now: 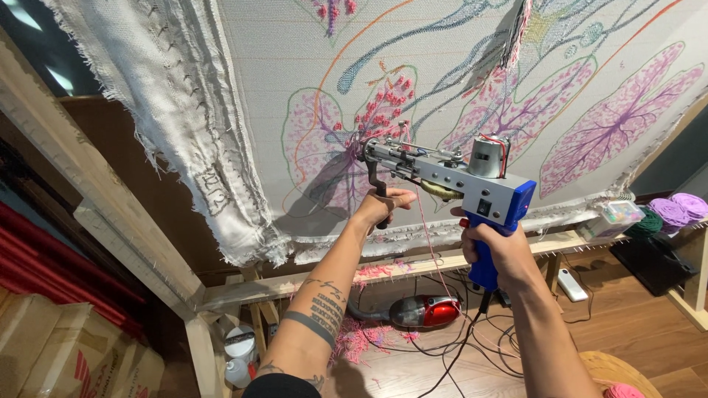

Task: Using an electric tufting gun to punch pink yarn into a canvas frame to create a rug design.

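A grey metal tufting gun [442, 171] with a blue grip points its needle into a white cloth [442, 88] stretched on a wooden frame [88, 191]. My left hand [383, 206] is closed around the gun's black front handle. My right hand [490, 247] grips the blue rear handle. The gun's tip sits on a pink and purple leaf shape [324, 140] on the cloth. A pink yarn strand [428, 236] hangs from the gun toward the floor.
A red and silver hand vacuum [424, 311] lies on the wooden floor among black cables and pink yarn scraps [361, 339]. Purple and green yarn cones [675, 210] sit at right. Cardboard boxes [66, 354] stand lower left. White bottles [240, 357] stand by the frame leg.
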